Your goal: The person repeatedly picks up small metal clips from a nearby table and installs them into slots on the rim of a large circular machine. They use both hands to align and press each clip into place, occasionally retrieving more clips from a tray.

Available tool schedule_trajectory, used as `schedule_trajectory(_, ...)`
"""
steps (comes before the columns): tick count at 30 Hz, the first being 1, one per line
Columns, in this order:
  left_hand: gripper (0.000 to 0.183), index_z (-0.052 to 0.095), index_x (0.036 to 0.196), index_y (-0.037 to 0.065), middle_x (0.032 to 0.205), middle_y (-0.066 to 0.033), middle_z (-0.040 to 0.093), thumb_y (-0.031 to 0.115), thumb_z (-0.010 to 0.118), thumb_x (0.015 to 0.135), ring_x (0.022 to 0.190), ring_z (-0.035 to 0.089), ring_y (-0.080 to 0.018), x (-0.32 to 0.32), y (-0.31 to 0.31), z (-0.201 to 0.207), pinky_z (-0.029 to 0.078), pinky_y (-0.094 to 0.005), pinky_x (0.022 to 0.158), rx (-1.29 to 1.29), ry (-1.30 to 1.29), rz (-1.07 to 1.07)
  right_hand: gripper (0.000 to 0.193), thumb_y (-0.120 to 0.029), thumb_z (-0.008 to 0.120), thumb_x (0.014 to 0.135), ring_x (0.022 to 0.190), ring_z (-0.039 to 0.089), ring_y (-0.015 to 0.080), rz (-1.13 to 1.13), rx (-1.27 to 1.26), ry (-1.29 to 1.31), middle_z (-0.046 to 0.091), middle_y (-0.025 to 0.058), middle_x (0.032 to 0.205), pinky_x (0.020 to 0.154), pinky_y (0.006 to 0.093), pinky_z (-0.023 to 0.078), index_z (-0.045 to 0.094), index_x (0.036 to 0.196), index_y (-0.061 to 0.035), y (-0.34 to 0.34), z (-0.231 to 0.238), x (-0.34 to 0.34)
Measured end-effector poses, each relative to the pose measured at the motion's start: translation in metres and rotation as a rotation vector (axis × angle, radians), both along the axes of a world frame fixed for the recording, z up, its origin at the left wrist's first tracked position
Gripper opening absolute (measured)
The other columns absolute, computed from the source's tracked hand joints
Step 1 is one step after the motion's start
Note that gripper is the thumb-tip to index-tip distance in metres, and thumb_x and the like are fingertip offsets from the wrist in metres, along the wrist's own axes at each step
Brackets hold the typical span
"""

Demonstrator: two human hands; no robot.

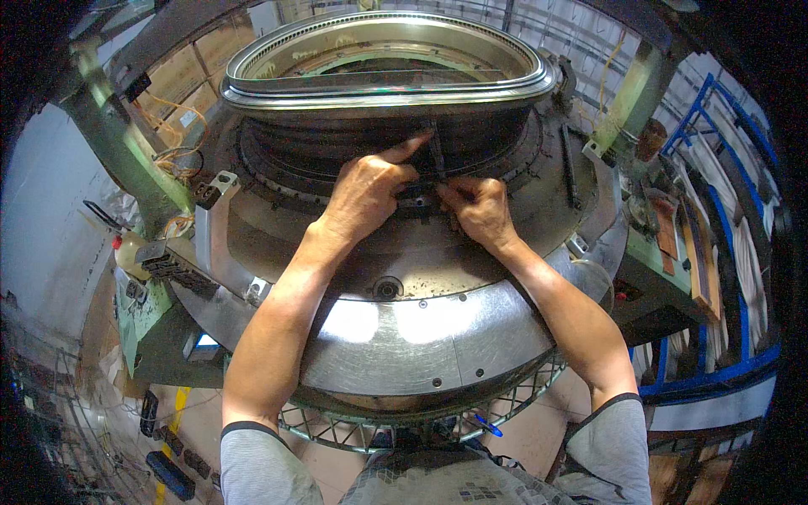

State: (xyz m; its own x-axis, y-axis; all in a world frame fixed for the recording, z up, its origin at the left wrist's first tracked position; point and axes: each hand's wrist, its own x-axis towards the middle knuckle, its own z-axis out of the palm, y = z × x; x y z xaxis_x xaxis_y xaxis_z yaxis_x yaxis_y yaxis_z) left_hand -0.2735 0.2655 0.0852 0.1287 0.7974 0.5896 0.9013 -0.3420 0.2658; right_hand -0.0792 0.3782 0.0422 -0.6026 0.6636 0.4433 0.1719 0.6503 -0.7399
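My left hand (364, 190) reaches to the dark wall of a round machine cylinder (328, 143). Its index finger is stretched out toward the upper part of a thin metal strip (438, 156), while the other fingers curl loosely. Close by on the right, my right hand (480, 206) is closed in a pinch at the strip's lower end, just above the cylinder's base. The strip stands nearly upright against the dark wall. Whether the left fingertip touches it, I cannot tell. Above both hands sits a large shiny metal ring (379, 94) with a toothed rim.
A wide metal bed plate (396, 337) curves around the cylinder in front of me. Green machine posts rise at left (126, 160) and right (631, 101). A blue rack (715, 379) with pale rolls stands at right. A blue pen-like object (488, 426) shows below the plate.
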Motion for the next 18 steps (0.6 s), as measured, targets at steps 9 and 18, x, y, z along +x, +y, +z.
schedule_trajectory(9,0.034,0.077,0.101,0.008,0.145,-0.0091,0.056,-0.010,0.061,0.077,0.107,0.069,-0.0352,-0.0014,0.0017,-0.0011,0.059,-0.0403,0.088,0.030,0.034,0.006,0.020,-0.019,0.073,0.088,0.076,0.074,0.0306,-0.008,-0.004,0.017,0.073,0.0225,0.089,0.070,0.0390,0.056,0.077,0.094,-0.0013,-0.0006,-0.0011,-0.0006)
schedule_trajectory(18,0.030,0.076,0.097,0.005,0.143,-0.0111,0.057,-0.010,0.060,0.077,0.102,0.071,-0.0364,0.0023,-0.0014,0.0038,0.060,-0.0410,0.084,0.002,0.021,0.015,0.019,-0.017,0.071,0.088,0.078,0.075,0.0271,-0.001,-0.057,-0.017,0.075,0.0214,0.090,0.073,0.0378,0.056,0.077,0.094,-0.0004,-0.0017,0.0019,0.0001)
